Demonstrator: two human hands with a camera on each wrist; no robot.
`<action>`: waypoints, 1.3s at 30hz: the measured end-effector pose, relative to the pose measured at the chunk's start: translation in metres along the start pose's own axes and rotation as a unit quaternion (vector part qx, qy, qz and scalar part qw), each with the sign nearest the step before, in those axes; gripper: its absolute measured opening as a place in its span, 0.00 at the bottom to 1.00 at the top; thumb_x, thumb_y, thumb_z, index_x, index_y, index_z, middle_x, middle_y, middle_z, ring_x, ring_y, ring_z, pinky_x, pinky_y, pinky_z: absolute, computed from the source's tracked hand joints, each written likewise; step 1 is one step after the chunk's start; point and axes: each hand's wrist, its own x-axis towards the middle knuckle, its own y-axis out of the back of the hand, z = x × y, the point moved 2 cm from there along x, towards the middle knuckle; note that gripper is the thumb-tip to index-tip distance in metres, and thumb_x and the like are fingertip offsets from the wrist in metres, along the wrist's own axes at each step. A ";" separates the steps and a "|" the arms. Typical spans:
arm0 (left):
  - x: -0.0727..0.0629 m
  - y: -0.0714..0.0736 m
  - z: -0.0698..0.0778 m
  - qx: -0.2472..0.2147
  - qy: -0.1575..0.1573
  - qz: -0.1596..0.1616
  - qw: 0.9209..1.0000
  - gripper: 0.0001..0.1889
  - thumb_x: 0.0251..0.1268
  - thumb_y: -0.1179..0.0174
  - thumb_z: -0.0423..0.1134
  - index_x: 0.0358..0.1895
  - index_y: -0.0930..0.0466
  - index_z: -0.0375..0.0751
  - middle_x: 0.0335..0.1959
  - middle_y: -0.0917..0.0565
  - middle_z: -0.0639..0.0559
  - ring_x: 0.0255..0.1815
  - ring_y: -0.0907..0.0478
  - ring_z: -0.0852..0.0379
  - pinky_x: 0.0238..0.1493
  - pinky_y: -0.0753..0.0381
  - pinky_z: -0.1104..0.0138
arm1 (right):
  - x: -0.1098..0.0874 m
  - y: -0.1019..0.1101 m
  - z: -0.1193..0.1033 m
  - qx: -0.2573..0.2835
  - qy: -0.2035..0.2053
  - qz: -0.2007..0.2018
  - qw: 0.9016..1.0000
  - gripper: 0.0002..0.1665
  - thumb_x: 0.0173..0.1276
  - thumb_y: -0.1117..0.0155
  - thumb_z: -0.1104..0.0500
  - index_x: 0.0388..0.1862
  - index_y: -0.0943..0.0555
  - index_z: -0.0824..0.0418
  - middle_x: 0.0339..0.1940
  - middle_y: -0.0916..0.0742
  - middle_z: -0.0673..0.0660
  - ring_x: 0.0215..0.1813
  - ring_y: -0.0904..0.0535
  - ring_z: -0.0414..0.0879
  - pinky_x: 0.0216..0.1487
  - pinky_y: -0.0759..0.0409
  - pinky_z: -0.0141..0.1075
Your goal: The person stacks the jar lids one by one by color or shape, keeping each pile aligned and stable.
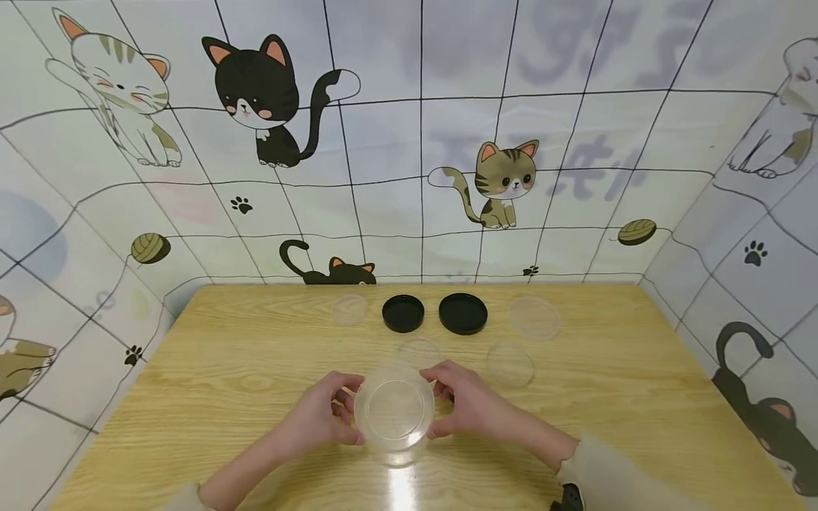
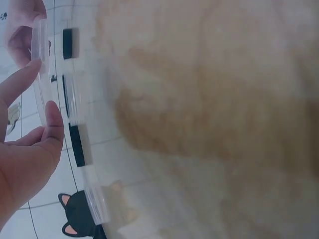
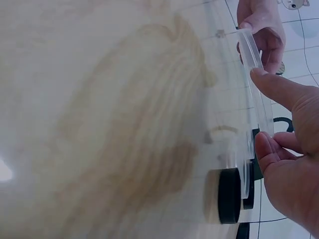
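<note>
A clear round plastic lid (image 1: 394, 409) is held between both hands above the front middle of the table. My left hand (image 1: 326, 411) pinches its left rim, thumb toward me and fingers on the far side. On the opposite rim, my right hand (image 1: 469, 404) grips it the same way. Both wrist views show the lid edge-on as a thin disc with a low rim, raised over the tabletop; the left wrist view has the left hand (image 2: 30, 149) at its edge, the right wrist view the right hand (image 3: 294, 134).
Two black round lids, a smaller one (image 1: 403, 314) and a larger one (image 1: 463, 314), lie at the back of the wooden table (image 1: 255, 355). Clear round pieces lie around them: left (image 1: 348, 309), right (image 1: 535, 317), and two nearer ones (image 1: 510, 364) behind the hands. Cat-print cloth (image 1: 390, 142) encloses the table.
</note>
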 end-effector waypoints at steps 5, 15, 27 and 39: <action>-0.004 -0.007 -0.001 0.001 -0.012 -0.008 1.000 0.43 0.39 0.18 0.24 0.65 0.29 0.24 0.49 0.25 0.41 0.36 0.25 0.54 0.38 0.20 0.69 | -0.011 -0.005 0.000 -0.006 -0.009 0.005 1.000 0.47 0.47 0.12 0.59 0.66 0.22 0.70 0.45 0.21 0.49 0.42 0.26 0.41 0.46 0.23 0.35; -0.007 -0.016 -0.002 -0.008 -0.028 -0.017 0.999 0.43 0.39 0.19 0.23 0.64 0.29 0.26 0.47 0.23 0.42 0.35 0.23 0.56 0.36 0.20 0.69 | -0.025 -0.010 0.003 0.014 -0.008 0.019 1.000 0.46 0.44 0.11 0.62 0.63 0.22 0.70 0.41 0.23 0.47 0.39 0.26 0.38 0.43 0.21 0.33; -0.003 -0.023 -0.009 0.025 -0.047 -0.027 0.998 0.41 0.39 0.19 0.24 0.64 0.28 0.26 0.45 0.25 0.42 0.34 0.23 0.59 0.35 0.19 0.70 | -0.032 -0.017 0.007 0.030 -0.013 0.022 0.999 0.46 0.47 0.14 0.65 0.65 0.25 0.74 0.39 0.24 0.49 0.37 0.25 0.37 0.41 0.21 0.31; 0.000 -0.028 -0.010 0.053 -0.080 -0.029 0.995 0.41 0.37 0.18 0.24 0.61 0.27 0.24 0.42 0.23 0.47 0.34 0.24 0.59 0.32 0.20 0.70 | -0.038 -0.020 0.012 0.034 -0.007 0.014 0.999 0.44 0.50 0.16 0.66 0.65 0.25 0.75 0.41 0.24 0.50 0.39 0.26 0.36 0.42 0.22 0.30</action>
